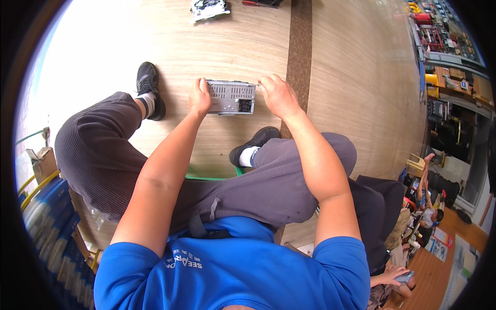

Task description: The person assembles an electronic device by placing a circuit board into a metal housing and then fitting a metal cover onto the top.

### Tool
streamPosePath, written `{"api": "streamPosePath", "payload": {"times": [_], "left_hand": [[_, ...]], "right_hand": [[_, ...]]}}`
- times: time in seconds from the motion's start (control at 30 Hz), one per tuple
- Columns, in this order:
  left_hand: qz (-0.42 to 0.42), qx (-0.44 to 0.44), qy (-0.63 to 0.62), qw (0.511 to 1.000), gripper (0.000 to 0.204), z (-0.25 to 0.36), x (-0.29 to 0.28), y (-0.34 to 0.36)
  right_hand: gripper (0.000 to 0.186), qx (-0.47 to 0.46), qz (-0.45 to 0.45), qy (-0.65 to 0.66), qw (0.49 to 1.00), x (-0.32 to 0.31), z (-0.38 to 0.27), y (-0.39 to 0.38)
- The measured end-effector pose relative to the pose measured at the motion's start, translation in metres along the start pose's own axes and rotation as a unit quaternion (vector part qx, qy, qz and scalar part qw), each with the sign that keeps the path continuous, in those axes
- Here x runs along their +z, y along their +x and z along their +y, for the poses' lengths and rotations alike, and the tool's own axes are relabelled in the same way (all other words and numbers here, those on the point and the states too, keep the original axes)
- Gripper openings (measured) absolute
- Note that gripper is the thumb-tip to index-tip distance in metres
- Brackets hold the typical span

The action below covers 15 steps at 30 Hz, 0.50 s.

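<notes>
A grey metal car stereo (230,97), with rows of vent slots and a black connector socket at its lower right, is held up above the floor between my knees. My left hand (200,96) grips its left end, thumb near the top edge. At the top right corner, my right hand (279,95) is closed in a pinch. A thin, dark, rod-like tool (256,84) sticks out from those fingertips toward the stereo's top edge. Most of this tool is hidden by the fingers, so I cannot tell its kind.
Ahead on the tiled floor (351,62) lie a white part in clear plastic (208,9) and a dark red-and-black object (262,2). Blue boxes (54,232) are stacked at left. Two other people sit near a wooden table (439,279) at lower right; one holds a phone (404,277).
</notes>
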<state>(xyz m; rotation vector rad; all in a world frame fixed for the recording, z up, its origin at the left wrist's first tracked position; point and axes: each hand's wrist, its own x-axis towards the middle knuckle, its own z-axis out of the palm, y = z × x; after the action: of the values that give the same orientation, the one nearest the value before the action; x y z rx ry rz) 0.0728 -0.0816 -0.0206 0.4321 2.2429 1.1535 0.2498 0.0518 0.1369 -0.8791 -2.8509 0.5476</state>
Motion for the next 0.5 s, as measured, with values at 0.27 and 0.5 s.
{"api": "streamPosePath", "payload": {"times": [0.27, 0.5], "left_hand": [[-0.020, -0.016, -0.002, 1.000, 0.050, 0.001, -0.004, -0.001], [-0.020, -0.003, -0.010, 1.000, 0.048, 0.006, 0.000, -0.002]], "right_hand": [[0.017, 0.059, -0.097, -0.085, 0.990, -0.002, -0.023, 0.005], [0.028, -0.026, 0.000, 0.000, 1.000, 0.013, -0.006, 0.003]]}}
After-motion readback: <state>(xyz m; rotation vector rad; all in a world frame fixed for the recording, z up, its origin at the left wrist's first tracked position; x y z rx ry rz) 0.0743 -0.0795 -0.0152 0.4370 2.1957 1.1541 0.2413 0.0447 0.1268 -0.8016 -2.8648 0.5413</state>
